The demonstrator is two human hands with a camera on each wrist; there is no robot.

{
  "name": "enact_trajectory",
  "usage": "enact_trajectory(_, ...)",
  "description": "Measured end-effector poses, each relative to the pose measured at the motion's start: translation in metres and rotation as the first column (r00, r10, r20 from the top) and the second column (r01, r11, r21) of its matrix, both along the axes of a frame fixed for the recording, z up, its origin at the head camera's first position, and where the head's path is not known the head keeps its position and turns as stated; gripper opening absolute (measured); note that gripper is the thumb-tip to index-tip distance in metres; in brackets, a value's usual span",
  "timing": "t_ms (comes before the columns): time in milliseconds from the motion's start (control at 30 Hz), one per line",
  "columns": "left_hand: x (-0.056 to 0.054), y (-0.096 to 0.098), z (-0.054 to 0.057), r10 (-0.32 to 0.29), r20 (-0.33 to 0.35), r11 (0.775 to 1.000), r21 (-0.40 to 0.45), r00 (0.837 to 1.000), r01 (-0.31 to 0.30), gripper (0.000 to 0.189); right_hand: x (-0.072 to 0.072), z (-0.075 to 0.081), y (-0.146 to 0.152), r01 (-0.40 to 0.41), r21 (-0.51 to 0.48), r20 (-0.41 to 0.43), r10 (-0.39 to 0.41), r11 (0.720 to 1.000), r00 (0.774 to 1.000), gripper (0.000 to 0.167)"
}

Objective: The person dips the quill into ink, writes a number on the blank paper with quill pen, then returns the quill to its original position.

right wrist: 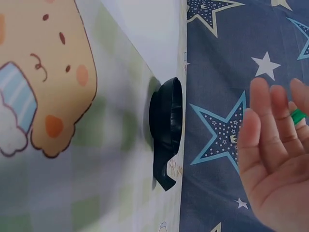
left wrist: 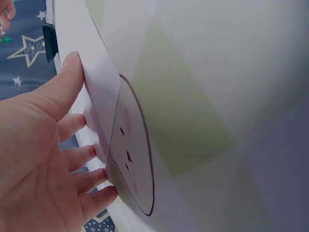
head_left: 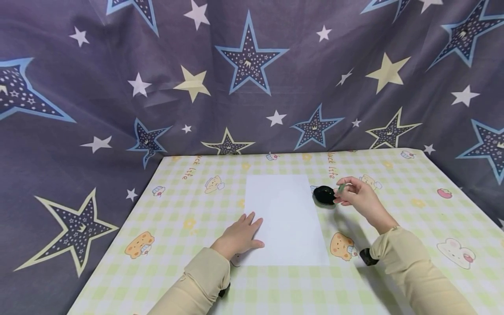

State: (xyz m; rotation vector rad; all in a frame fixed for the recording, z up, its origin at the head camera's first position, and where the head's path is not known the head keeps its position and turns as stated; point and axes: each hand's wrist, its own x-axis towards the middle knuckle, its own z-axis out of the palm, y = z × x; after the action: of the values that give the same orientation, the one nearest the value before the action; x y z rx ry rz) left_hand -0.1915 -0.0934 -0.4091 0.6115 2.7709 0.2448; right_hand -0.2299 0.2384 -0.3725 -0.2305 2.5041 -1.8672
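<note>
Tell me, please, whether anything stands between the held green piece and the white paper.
In the head view, the black handled bowl lies between the green piece and the white paper, beside the paper's right edge; nothing else visible intervenes.

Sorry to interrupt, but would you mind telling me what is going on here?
A person's left hand touches the left edge of a white sheet lying on a checked tablecloth. The right hand pinches a small green object, too small to identify, held up near the handled black bowl standing right of the sheet.
</note>
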Motion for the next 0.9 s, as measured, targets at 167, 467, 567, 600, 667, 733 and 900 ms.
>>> enact_trajectory(167, 0.0008, 0.0002, 0.0005, 0.002, 0.004, 1.000, -0.001, 1.000, -0.002, 0.070, -0.0011, 0.0008, -0.0038, 0.021, -0.039, 0.000, -0.021, 0.999, 1.000, 0.016)
enact_trajectory(467, 0.0015, 0.0007, 0.0024, 0.013, 0.010, 1.000, 0.000, 1.000, -0.013, 0.069, -0.0010, 0.0002, -0.0057, 0.081, -0.099, 0.001, -0.081, 0.992, 0.997, 0.021)
enact_trajectory(567, 0.0012, 0.0003, 0.0014, 0.010, 0.011, 1.000, -0.004, 1.000, -0.010, 0.069, -0.0011, -0.0012, -0.0057, 0.088, -0.121, -0.010, -0.090, 0.989, 0.996, 0.017)
enact_trajectory(600, 0.0011, 0.0002, 0.0010, 0.008, 0.011, 1.000, -0.004, 1.000, -0.008, 0.069, -0.0012, -0.0017, -0.0059, 0.086, -0.134, -0.012, -0.089, 0.987, 0.996, 0.015)
enact_trajectory(667, 0.0007, 0.0001, 0.0000, 0.005, 0.012, 1.000, -0.003, 1.000, -0.005, 0.069, -0.0015, -0.0029, -0.0059, 0.078, -0.162, -0.014, -0.081, 0.984, 0.997, 0.012)
enact_trajectory(733, 0.0004, -0.0001, -0.0008, 0.002, 0.012, 1.000, 0.000, 1.000, -0.002, 0.069, -0.0019, -0.0042, -0.0057, 0.066, -0.198, -0.015, -0.070, 0.978, 0.997, 0.011)
enact_trajectory(900, -0.0005, -0.0005, -0.0022, -0.002, 0.005, 1.000, -0.005, 1.000, 0.002, 0.069, -0.0036, -0.0074, -0.0050, 0.061, -0.245, -0.011, -0.066, 0.968, 0.998, 0.011)
